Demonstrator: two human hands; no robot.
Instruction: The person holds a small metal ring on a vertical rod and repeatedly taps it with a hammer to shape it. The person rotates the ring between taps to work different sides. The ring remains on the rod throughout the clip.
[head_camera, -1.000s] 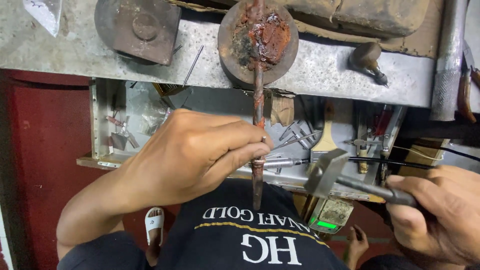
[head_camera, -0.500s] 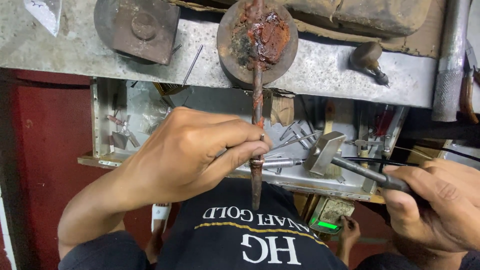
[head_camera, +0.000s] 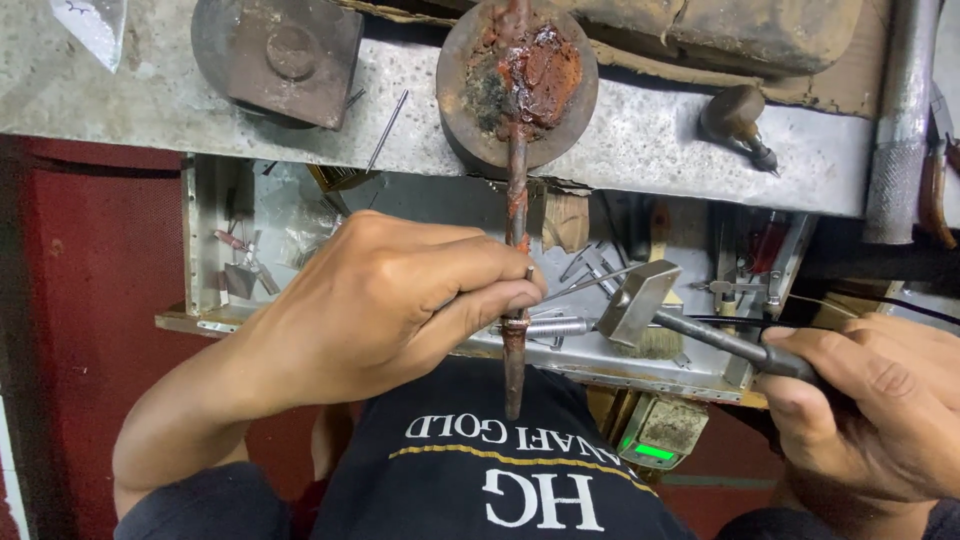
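Note:
A rusty metal rod (head_camera: 515, 260) juts from a round rust-caked block (head_camera: 517, 80) on the bench edge toward me. My left hand (head_camera: 390, 300) grips a thin metal punch (head_camera: 527, 275), its fingertips pressed against the rod near a small ring on it. My right hand (head_camera: 880, 400) holds the dark handle of a small hammer (head_camera: 640, 300), whose square steel head hovers just right of the rod, close to my left fingertips.
An open metal drawer (head_camera: 600, 355) under the bench holds several small tools. On the bench top sit a square metal block (head_camera: 280, 55), a knobbed tool (head_camera: 740, 120) and a steel pipe (head_camera: 900, 120). A small device with a green display (head_camera: 665, 435) lies below.
My right hand has brought the hammer up and left, so its head now sits closer to the rod. My left hand has stayed on the rod.

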